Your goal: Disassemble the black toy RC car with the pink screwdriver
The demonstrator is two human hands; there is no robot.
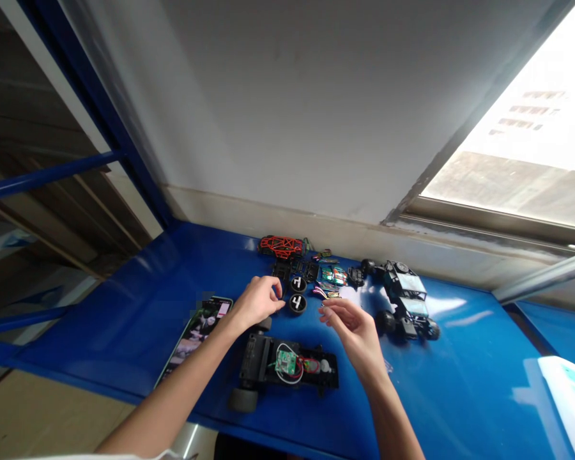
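Note:
On the blue table lies a toy car chassis (297, 370), with a green circuit board (286, 362) and thin wires on top and wheels showing at its left end. My left hand (263, 299) is just beyond it, fingers curled toward the thumb beside dark car parts; anything in the fingertips is too small to make out. Two black wheels (298, 304) with white marks lie between my hands. My right hand (352, 326) hovers over the chassis's right end, thumb and fingertips close together. What they pinch, if anything, cannot be made out.
Behind the wheels are an orange-red car frame (281, 245), a green car body (334, 276) and loose wired parts. A toy truck (406, 297) stands at right. A phone (199, 332) lies at left, a white power strip (568, 390) at far right. A wall borders the back.

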